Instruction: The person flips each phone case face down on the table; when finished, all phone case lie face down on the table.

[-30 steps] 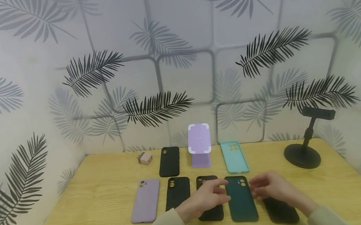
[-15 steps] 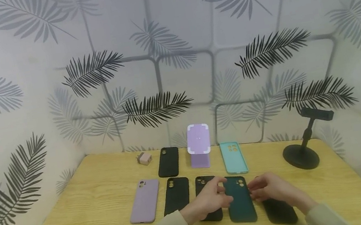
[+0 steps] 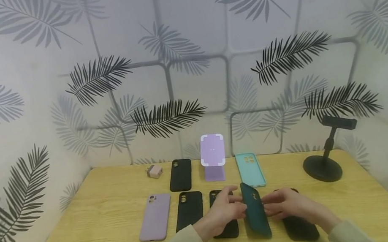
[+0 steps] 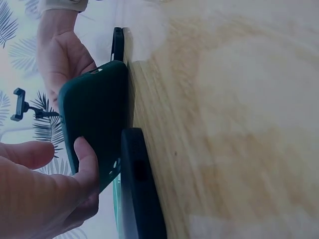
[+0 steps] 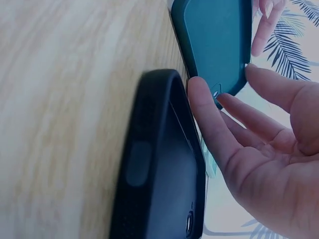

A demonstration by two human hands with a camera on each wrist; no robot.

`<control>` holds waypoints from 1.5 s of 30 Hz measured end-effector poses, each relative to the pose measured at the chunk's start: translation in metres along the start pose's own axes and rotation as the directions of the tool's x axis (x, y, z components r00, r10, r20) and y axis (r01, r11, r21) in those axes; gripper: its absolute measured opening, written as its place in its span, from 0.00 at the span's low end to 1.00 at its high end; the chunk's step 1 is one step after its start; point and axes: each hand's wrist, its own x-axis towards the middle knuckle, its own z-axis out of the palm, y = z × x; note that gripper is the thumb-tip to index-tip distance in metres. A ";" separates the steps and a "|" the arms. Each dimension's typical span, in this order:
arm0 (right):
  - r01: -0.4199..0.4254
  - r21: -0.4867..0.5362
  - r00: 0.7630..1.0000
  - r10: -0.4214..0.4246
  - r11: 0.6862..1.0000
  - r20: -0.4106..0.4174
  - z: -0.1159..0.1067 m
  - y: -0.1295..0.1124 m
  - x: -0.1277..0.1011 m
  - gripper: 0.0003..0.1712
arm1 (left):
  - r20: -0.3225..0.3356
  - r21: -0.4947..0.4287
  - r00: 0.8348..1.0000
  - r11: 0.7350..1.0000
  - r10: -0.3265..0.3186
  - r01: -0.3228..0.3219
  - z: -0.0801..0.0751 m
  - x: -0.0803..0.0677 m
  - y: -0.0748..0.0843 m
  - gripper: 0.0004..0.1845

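A: A leaf-printed wall [image 3: 187,32] is seen behind a wood-grained table [image 3: 81,229]. Where is the dark green phone case [image 3: 255,213] held?

B: Between the two hands, tilted up on one long side. Its back is turned toward the left hand [image 3: 226,209], its hollow inside toward the right hand [image 3: 288,203].

A: And the fingers?

B: On the left they are spread: one digit is laid against the case's back, another is kept clear of it. On the right, the thumb is spread from a straight forefinger, near the camera-cutout end; the thumb is set by the raised edge, the forefinger by the lower one.

A: What is nearby?

B: A turquoise case [image 3: 250,169] is placed just beyond.
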 end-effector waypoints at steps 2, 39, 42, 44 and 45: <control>-0.005 0.025 1.000 0.005 1.000 0.014 0.001 0.000 0.002 0.34 | 0.007 -0.001 1.000 1.000 -0.004 0.004 0.000 0.001 0.000 0.35; 0.022 0.215 0.991 -0.050 0.976 0.125 0.012 0.006 0.013 0.37 | 0.082 0.059 0.996 0.997 -0.048 0.043 0.009 0.009 -0.004 0.27; 0.028 0.222 0.992 -0.054 0.975 0.113 0.010 0.007 0.011 0.36 | 0.096 0.073 0.994 0.996 -0.060 0.053 0.010 0.009 -0.005 0.28; 0.035 0.211 0.995 -0.053 0.977 0.080 0.008 0.008 0.010 0.37 | 0.102 0.087 0.993 0.995 -0.065 0.056 0.010 0.008 -0.005 0.29; 0.037 0.203 0.997 -0.050 0.978 0.060 0.007 0.008 0.009 0.37 | 0.107 0.093 0.992 0.994 -0.067 0.057 0.010 0.008 -0.005 0.30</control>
